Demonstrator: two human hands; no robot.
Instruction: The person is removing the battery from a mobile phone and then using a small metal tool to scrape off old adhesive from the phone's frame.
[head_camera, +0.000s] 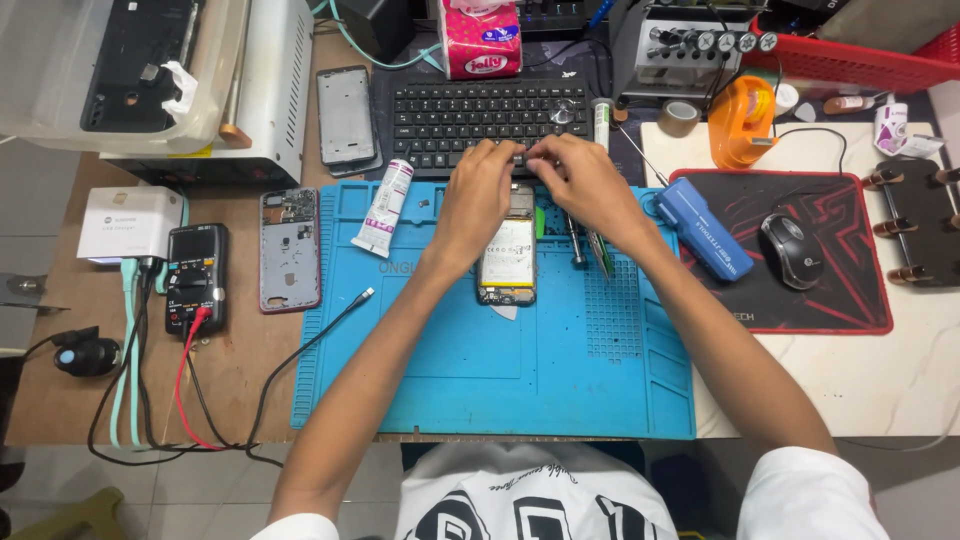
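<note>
While both hands (535, 185) pinch its far end, we judge the opened phone (507, 262) light, fragile; hold by side edges.

Brown wooden worktop (70, 400), scuffed, its front edge toward the camera. A white worktop (880, 370) butts against its right side, lighter and smoother. Pale grey tiled floor (150, 490) shows below the wooden worktop's front edge, at lower left. A yellowish stool or chair part (70, 515) stands on that floor, near the corner. Light even, shadows soft.
</note>
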